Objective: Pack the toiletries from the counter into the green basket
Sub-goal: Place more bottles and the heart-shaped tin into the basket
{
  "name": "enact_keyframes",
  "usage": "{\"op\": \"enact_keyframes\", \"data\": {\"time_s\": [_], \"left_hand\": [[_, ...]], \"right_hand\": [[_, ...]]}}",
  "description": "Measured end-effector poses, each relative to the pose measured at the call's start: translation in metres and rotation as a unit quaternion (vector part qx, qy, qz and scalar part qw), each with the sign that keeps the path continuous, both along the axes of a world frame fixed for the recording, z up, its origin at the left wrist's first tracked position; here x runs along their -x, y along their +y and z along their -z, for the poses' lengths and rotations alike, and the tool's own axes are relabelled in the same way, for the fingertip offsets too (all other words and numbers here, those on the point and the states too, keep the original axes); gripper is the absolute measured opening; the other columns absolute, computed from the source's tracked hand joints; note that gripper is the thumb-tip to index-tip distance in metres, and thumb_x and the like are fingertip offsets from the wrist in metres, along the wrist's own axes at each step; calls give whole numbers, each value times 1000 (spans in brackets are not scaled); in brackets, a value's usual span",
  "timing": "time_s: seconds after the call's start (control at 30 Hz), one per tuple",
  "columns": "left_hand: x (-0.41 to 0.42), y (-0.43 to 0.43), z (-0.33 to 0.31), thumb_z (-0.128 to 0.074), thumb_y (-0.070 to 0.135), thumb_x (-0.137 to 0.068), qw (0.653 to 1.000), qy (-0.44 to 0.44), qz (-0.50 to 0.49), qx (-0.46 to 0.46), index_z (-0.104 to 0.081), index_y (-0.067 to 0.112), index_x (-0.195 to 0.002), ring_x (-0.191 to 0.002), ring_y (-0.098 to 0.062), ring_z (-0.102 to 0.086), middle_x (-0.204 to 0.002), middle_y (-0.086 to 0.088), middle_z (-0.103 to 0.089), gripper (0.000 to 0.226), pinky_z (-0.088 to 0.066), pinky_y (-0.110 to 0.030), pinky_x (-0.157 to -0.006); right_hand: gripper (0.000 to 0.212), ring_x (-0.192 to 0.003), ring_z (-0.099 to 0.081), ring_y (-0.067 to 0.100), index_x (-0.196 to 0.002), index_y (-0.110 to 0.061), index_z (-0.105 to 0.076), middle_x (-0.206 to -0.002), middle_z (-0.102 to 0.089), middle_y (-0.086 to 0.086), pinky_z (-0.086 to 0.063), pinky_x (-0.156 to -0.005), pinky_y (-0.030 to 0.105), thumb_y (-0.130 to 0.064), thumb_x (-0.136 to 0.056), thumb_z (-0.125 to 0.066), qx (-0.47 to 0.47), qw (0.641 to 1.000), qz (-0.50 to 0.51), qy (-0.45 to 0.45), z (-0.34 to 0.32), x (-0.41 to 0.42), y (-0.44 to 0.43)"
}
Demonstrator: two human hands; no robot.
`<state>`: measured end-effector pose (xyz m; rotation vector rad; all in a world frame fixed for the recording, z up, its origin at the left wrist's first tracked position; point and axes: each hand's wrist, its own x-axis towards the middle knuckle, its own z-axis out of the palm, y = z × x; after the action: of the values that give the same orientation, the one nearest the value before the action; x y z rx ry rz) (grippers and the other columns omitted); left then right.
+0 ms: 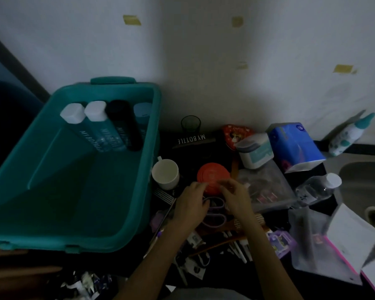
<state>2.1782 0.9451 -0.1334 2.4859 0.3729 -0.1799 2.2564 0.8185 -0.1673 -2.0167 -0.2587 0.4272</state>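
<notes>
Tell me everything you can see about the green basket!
The basket is a big teal-green tub that looks like plastic, open on top, with a thick rim and a handle on its far edge. It sits upright. Four bottles lean at its far end; the rest of its floor looks bare. A white mug stands close by its right wall.

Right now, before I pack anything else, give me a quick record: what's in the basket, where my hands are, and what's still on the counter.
basket: green basket, on the left
in basket: four bottles side by side at its far end
hands: left hand and right hand, both at the near edge of the orange disc; grip too blurred to tell
below hands: purple-handled scissors
still on counter: white mug, blue tissue pack, clear bottle lying on its side
</notes>
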Motion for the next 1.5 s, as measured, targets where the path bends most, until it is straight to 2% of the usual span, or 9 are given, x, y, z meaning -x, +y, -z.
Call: {"op": "enact_keyframes", "data": {"time_s": [0.2, 0.37, 0.6, 0.8, 0.9, 1.0, 1.13, 1.33, 1.5], "left_hand": [[-27, 1, 9, -54, 20, -93, 1000, -4, -24, -1, -41, 21, -140, -117, -20, -47, -133, -3, -45, 48, -46, -36, -92], [-44, 6, 18, -50, 20, -96, 998, -7, -60, 18, -38, 20, -142, -110, -23, -50, -124, -6, -43, 48, -48, -39, -87], [-68, 15, 26, -48, 26, -97, 994, -25, -104, 34, -27, 18, -149, -117, -24, -51, -136, -10, -42, 57, -45, -39, -95], [-98, 40, 30, -48, 19, -96, 988, -37, -147, -12, -21, 15, -150, -137, -24, -32, -152, -7, -28, 61, -38, -35, -105], [-116, 50, 34, -49, 12, -95, 984, -41, -169, -39, -15, 11, -152, -144, -23, -17, -158, -6, -15, 66, -22, -34, -116], [-129, 60, 42, -53, 11, -93, 981, 6, -185, -52, -5, 10, -153, -148, -26, -1, -161, -9, 0, 77, -13, -39, -120], [-141, 67, 49, -62, 16, -89, 978, 79, -181, -70, 3, 15, -153, -146, -29, 12, -159, -11, 13, 91, -15, -50, -116], [-157, 80, 45, -59, 11, -87, 970, 83, -178, -144, -20, 17, -147, -147, -30, 0, -159, -7, -11, 71, 9, -65, -110], [-156, 76, 45, -64, 17, -80, 961, 130, -153, -193, -31, 18, -141, -138, -35, -19, -146, -14, -26, 69, 7, -67, -110]], "right_hand": [[19, -95, -62, 13, -110, -11, -66, -103, -68, 1, -46, -75, 15, -12, -94, -55, 8, 1000, -10, -16, 5, -23, 14], [23, -98, -62, 15, -109, -12, -65, -105, -68, 3, -50, -88, 30, -6, -91, -51, -5, 1000, -10, -28, 7, -42, 37], [29, -100, -58, 7, -117, -20, -59, -111, -63, -4, -47, -87, 22, -7, -94, -49, -82, 990, 85, -73, 12, -61, 76], [28, -98, -53, 0, -118, -20, -57, -112, -58, -9, -41, -81, 12, -9, -95, -46, -56, 986, 105, -114, 23, -67, 89], [29, -100, -51, -1, -118, -18, -57, -112, -57, -8, -39, -82, 13, -5, -94, -48, -61, 982, 129, -122, 26, -69, 92], [30, -99, -52, 2, -120, -18, -55, -108, -54, -10, -40, -82, 16, -5, -93, -49, -61, 979, 147, -124, 27, -69, 92], [31, -98, -53, 3, -121, -18, -55, -107, -56, -6, -41, -80, 17, -5, -93, -50, -63, 979, 152, -123, 29, -70, 92], [30, -95, -54, 6, -119, -18, -55, -105, -57, -5, -43, -77, 19, -6, -92, -51, -56, 978, 160, -123, 29, -70, 93], [29, -95, -54, 7, -119, -17, -56, -106, -58, -4, -43, -78, 22, -7, -92, -51, -43, 977, 165, -129, 31, -70, 94]]}}
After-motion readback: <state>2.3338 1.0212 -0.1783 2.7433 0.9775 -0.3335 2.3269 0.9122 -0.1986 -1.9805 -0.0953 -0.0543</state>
